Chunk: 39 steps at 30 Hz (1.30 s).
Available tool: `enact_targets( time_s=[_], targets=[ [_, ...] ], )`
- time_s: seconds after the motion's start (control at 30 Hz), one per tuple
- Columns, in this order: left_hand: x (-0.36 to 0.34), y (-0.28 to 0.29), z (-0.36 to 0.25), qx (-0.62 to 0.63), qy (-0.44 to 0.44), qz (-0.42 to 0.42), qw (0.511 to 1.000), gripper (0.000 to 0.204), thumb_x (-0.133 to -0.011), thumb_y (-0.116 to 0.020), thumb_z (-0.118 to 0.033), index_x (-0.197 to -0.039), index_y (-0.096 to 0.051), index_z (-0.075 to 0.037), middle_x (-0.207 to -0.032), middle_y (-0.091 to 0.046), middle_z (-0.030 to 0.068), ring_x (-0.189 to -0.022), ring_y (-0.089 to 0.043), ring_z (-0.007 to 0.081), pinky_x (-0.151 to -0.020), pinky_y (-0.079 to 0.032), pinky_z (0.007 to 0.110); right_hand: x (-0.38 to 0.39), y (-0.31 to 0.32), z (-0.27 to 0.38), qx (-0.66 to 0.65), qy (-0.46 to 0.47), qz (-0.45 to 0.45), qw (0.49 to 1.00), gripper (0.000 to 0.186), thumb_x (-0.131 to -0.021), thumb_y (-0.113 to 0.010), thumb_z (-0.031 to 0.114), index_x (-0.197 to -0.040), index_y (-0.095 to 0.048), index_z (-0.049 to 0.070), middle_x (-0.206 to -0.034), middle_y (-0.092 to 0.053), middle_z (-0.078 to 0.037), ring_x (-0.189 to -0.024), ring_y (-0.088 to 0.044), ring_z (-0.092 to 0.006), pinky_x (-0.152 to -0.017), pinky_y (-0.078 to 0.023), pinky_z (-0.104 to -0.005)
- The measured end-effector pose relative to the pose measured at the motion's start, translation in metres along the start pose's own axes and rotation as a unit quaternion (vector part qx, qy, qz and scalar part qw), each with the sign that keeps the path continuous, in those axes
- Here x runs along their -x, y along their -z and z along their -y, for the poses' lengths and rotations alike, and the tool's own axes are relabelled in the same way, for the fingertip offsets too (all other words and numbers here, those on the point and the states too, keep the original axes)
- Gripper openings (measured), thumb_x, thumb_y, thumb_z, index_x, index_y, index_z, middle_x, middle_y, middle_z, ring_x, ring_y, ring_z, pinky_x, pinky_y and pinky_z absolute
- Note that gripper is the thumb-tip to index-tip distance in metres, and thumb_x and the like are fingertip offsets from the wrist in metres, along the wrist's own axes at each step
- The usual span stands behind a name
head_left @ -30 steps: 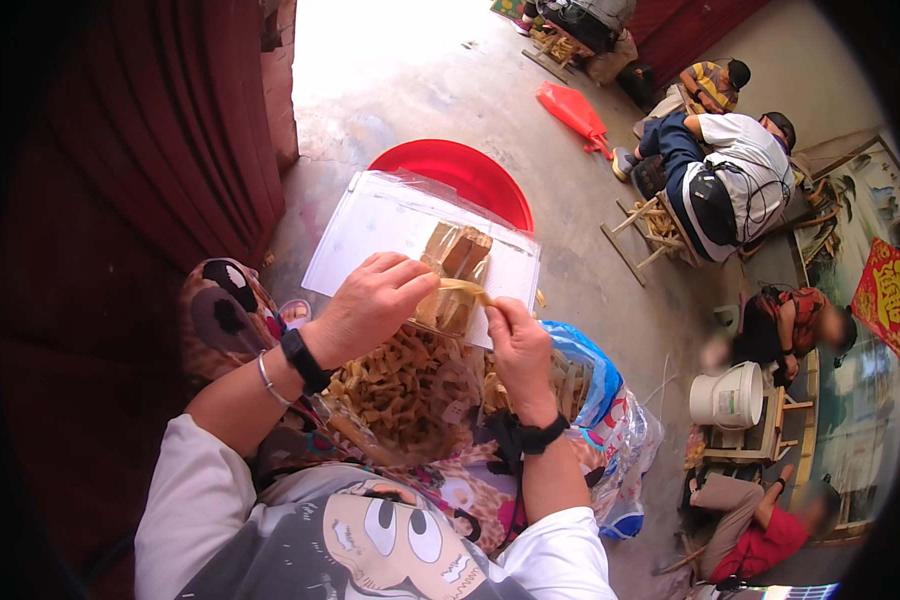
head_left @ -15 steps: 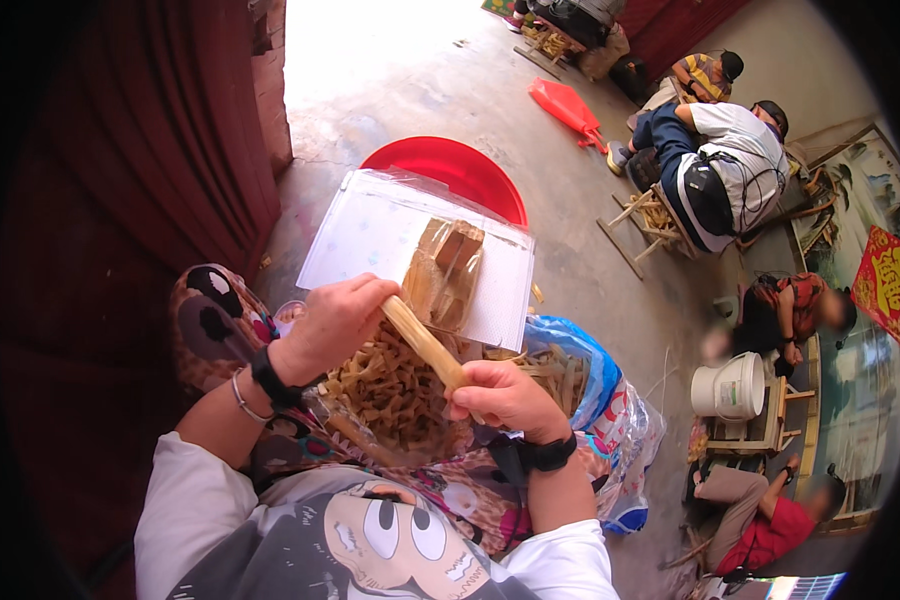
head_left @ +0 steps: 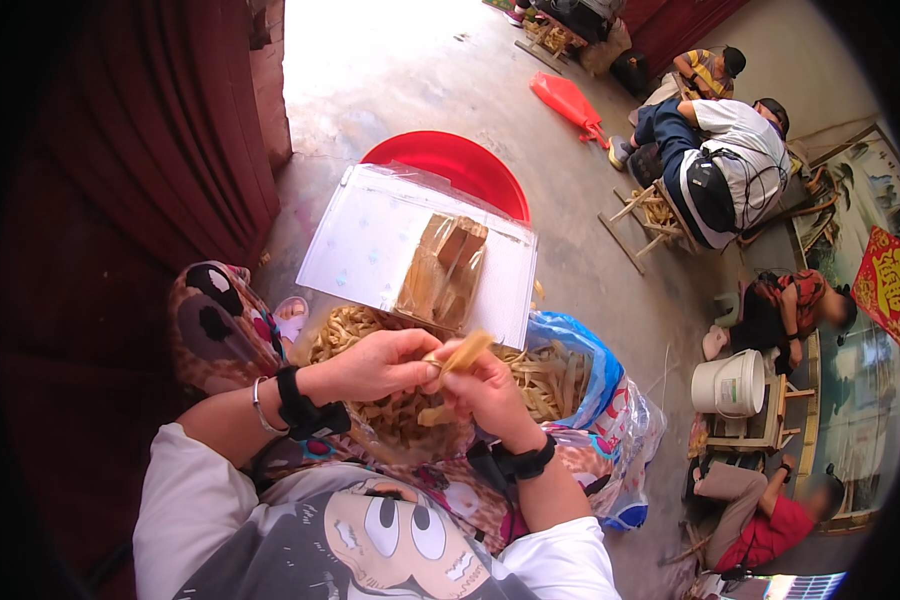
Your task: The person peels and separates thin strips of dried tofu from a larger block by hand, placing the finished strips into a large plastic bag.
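Note:
In front of my lap, both hands are together on one pale tan, flat strip (head_left: 470, 349), which is bent or looped between them. My left hand (head_left: 390, 364) pinches it from the left, thumb and fingers pressed together. My right hand (head_left: 492, 392) has closed round it, with one piece standing up past the fingers and a short end hanging below. Motion blurs the strip, so I cannot tell whether it is knotted. Under my hands lies a heap of twisted, knotted tan pieces (head_left: 390, 412) in clear plastic. Loose tan strips (head_left: 545, 382) fill a blue-and-clear plastic bag (head_left: 602, 362) at the right.
Ahead, a white board (head_left: 355, 235) rests against a red basin (head_left: 450, 165) and carries a plastic-covered stack of brown strips (head_left: 425, 285). A red bag (head_left: 568, 103) lies farther off. Several seated people and a white bucket (head_left: 727, 386) are at the right; a dark red door (head_left: 160, 130) stands left.
My hands have come together. The strip, stretched straight between them before, is now bent round at my right fingers. My left hand has moved right and down.

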<state>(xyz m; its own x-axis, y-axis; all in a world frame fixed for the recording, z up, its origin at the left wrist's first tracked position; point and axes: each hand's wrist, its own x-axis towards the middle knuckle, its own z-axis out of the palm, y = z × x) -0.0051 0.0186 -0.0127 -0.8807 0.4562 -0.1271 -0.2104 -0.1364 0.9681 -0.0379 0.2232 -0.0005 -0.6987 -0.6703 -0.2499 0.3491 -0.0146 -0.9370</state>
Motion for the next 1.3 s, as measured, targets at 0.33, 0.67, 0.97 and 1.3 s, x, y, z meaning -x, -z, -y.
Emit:
enact_targets(
  time_s=[0.33, 0.67, 0.97, 1.3],
  targets=[
    [0.002, -0.007, -0.005, -0.295, -0.181, -0.051, 0.937, 0.016, -0.085, -0.057, -0.007, -0.099, -0.054, 0.000, -0.090, -0.061, 0.0141, -0.080, -0.062, 0.0279, -0.071, -0.050, 0.032, -0.008, 0.005, -0.010, -0.182, -0.135, 0.054, 0.972, 0.035, -0.089, -0.063, 0.021, -0.119, -0.048, 0.008, -0.087, -0.061, -0.001, -0.054, -0.054, -0.0045, -0.047, -0.046, -0.0166],
    [-0.002, -0.002, 0.005, -0.430, -0.211, -0.206, 0.853, 0.016, -0.079, -0.063, -0.009, -0.089, -0.052, -0.004, -0.082, -0.059, 0.0139, -0.072, -0.061, 0.0343, -0.061, -0.049, 0.041, -0.004, 0.001, -0.012, 0.002, -0.009, -0.004, 1.000, 0.032, -0.092, -0.056, 0.009, -0.124, -0.053, 0.004, -0.097, -0.059, -0.002, -0.077, -0.056, -0.0092, -0.067, -0.051, -0.0228],
    [0.008, 0.006, -0.003, -0.391, -0.196, -0.160, 0.885, 0.015, -0.087, -0.059, -0.019, -0.087, -0.063, -0.004, -0.076, -0.061, 0.0097, -0.064, -0.060, 0.0270, -0.057, -0.048, 0.033, -0.006, 0.023, 0.001, -0.094, -0.086, -0.010, 0.992, 0.029, -0.095, -0.054, 0.016, -0.121, -0.052, 0.004, -0.085, -0.059, -0.001, -0.061, -0.051, -0.0041, -0.051, -0.043, -0.0160],
    [0.003, 0.015, 0.003, 0.175, 0.065, -0.022, 0.982, 0.022, -0.099, -0.047, -0.026, -0.108, -0.050, -0.006, -0.091, -0.064, 0.0069, -0.078, -0.062, 0.0109, -0.069, -0.052, 0.024, -0.004, 0.023, 0.016, -0.003, -0.098, -0.039, 0.994, 0.012, -0.090, -0.060, 0.015, -0.099, -0.058, 0.007, -0.064, -0.050, 0.004, -0.048, -0.041, -0.0013, -0.041, -0.030, -0.0151]
  ],
)
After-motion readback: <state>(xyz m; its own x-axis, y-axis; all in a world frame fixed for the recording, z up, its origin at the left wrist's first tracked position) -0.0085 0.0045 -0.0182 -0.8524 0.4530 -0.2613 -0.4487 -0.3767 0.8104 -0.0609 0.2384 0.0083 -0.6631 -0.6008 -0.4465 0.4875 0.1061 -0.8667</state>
